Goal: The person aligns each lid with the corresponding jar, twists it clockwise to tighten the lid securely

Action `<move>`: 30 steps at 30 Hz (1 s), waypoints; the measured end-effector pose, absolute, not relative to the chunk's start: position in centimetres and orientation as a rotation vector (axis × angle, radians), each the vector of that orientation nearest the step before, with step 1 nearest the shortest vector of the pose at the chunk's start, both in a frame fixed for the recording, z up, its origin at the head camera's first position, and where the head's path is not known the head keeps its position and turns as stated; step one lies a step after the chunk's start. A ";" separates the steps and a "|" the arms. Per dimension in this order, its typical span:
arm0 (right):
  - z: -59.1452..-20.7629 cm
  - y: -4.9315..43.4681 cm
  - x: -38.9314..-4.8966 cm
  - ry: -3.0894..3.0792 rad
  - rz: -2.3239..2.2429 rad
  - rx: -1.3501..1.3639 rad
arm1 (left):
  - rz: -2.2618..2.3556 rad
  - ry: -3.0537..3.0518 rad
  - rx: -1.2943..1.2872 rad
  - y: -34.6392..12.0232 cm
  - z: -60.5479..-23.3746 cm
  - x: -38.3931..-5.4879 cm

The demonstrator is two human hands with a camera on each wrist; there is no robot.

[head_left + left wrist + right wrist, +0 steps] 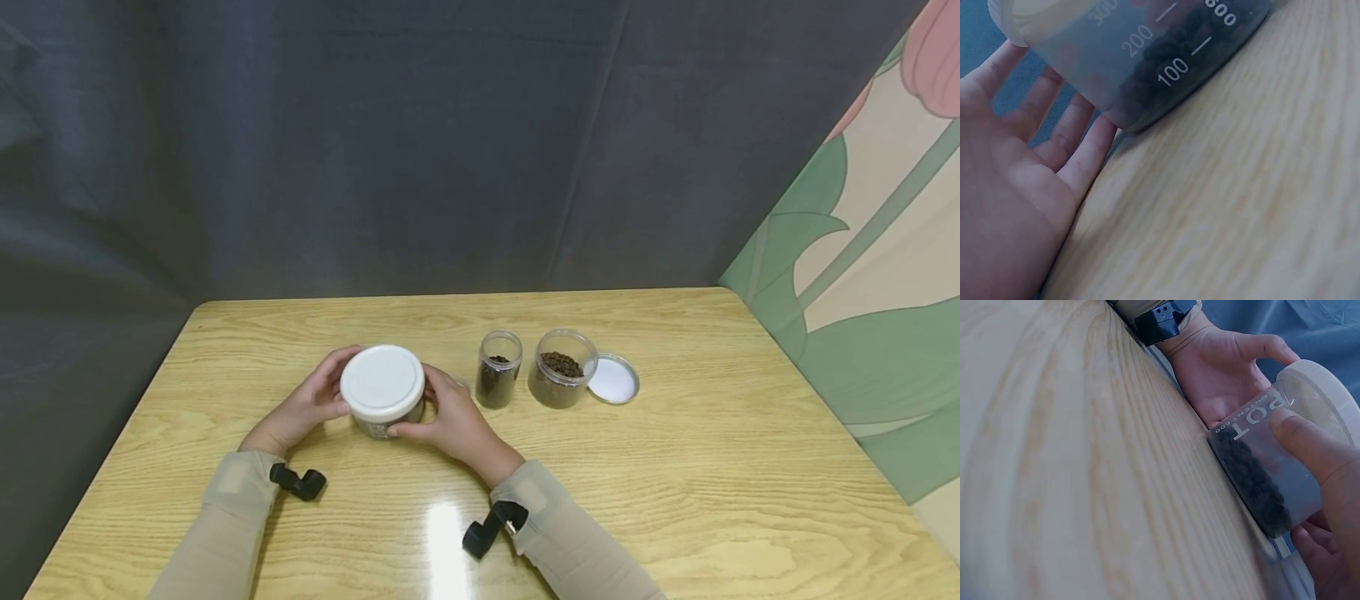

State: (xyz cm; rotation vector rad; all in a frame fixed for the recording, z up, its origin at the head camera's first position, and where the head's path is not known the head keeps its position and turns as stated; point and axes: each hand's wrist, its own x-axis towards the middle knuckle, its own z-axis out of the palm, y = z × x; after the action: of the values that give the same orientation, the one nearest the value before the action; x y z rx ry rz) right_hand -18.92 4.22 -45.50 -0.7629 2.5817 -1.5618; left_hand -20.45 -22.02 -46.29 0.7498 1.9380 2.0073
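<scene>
So a lidded tub is standing upright on the table, left of centre — dark bits sitting inside. Right hand is gripping it, thumb and fingers curving round; left hand is just touching it, fingers pretty straight. A slim jar and wider jar are sitting to the right — round lid alongside.

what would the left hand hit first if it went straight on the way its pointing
The left hand would first meet the white-lidded container, which it seems to touch at the side, though exact contact is hard to judge.
</scene>
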 end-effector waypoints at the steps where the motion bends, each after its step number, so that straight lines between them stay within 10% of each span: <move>1: -45.5 4.2 -18.9 2.581 -1.561 -0.762 | 2.005 1.934 0.753 -22.0 -46.3 -20.4; 30: -45.6 4.2 -19.0 2.577 -1.563 -0.782 | 2.015 1.935 0.742 -21.9 -46.1 -20.3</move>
State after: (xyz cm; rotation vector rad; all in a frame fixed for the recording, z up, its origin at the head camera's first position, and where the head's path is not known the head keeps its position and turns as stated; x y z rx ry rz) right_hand -18.99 4.25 -45.59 -0.7816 2.5767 -1.5626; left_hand -20.35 -21.91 -46.11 0.7425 1.9349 2.0147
